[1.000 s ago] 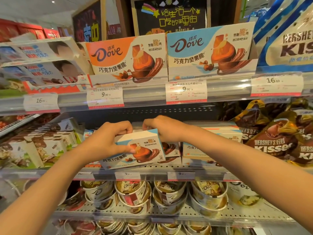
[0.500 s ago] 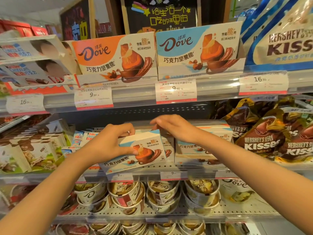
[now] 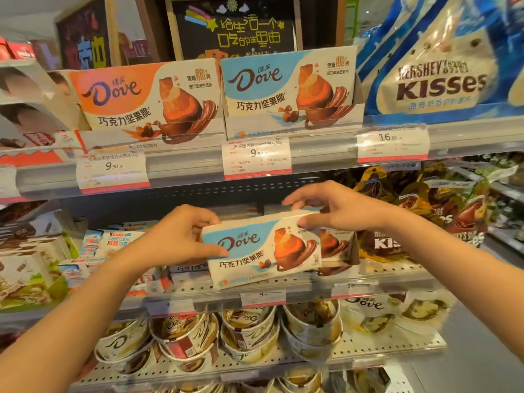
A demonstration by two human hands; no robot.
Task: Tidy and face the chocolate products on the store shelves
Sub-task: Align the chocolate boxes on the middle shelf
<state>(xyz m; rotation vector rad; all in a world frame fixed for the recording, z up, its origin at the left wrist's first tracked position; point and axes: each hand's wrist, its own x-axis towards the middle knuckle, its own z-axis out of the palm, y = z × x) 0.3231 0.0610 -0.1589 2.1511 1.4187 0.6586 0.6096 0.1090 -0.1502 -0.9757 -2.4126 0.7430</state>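
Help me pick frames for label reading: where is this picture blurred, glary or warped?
Head view: the blue Dove box held by the left hand and right hand reads sharply; glare whitens the shelf-edge price strip; the Kisses bags smear at right; wide-angle bending curves the shelves near the edges.

the held dove box [image 3: 263, 248] sits on the middle shelf [image 3: 368, 275]: kinder packs [image 3: 113, 242] left of it, kisses bags [image 3: 442, 211] right, dove tubs [image 3: 249, 327] below, 2 display boxes [image 3: 286, 89] above.

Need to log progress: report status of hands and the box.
Left hand and right hand both grip the blue Dove box, front facing out, at the middle shelf. More Dove boxes directly behind it.
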